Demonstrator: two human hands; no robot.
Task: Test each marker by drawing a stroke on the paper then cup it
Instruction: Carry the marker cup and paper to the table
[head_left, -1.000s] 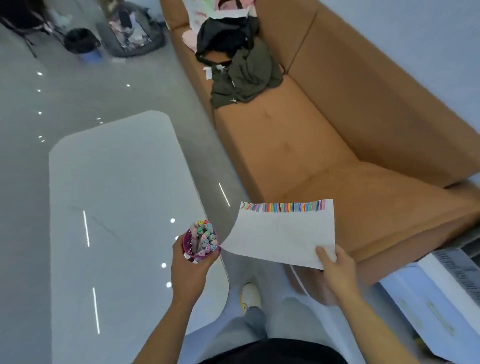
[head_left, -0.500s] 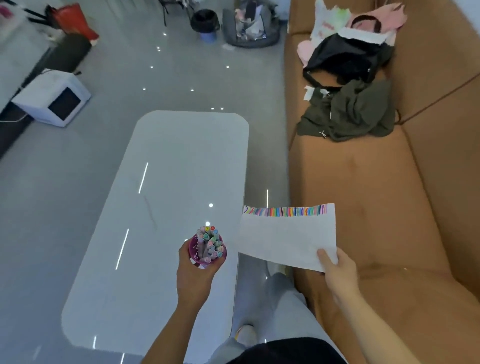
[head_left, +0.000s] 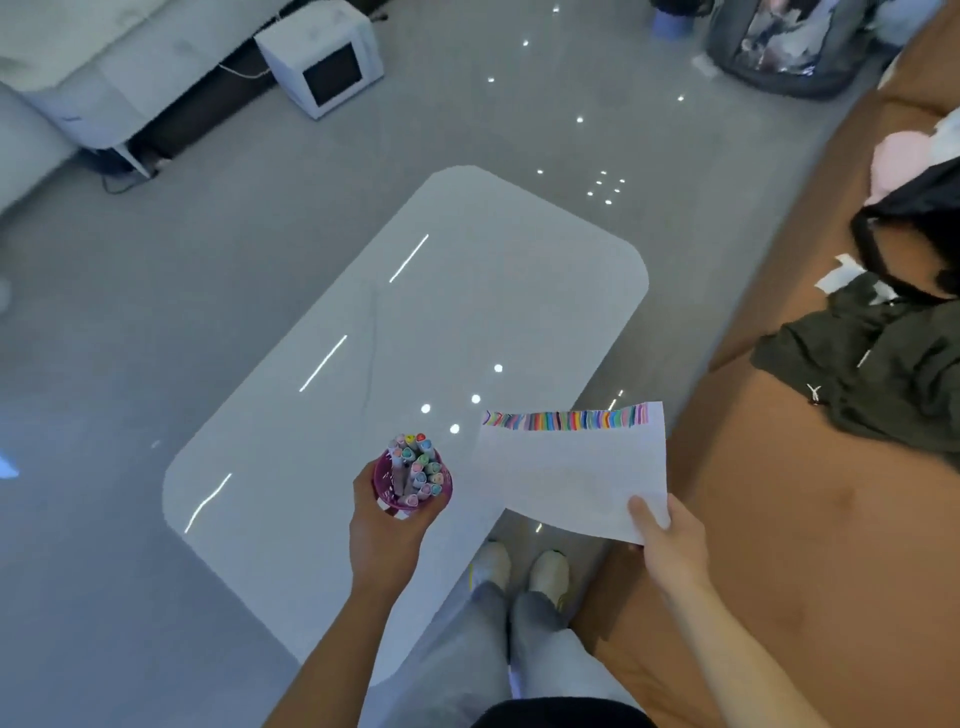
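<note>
The cup (head_left: 413, 475) and paper (head_left: 571, 473) have swung toward the table (head_left: 467, 291)

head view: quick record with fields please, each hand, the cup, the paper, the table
left hand: grips the purple cup around its side
cup: packed with markers standing on end, held above the table
right hand: pinches the paper by its near corner
paper: held in the air, row of coloured strokes along its far edge
table: white, glossy, beside the brown sofa

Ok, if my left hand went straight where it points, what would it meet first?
Probably nothing: the left hand, holding the cup, seems above the table, though depth is unclear.
</note>
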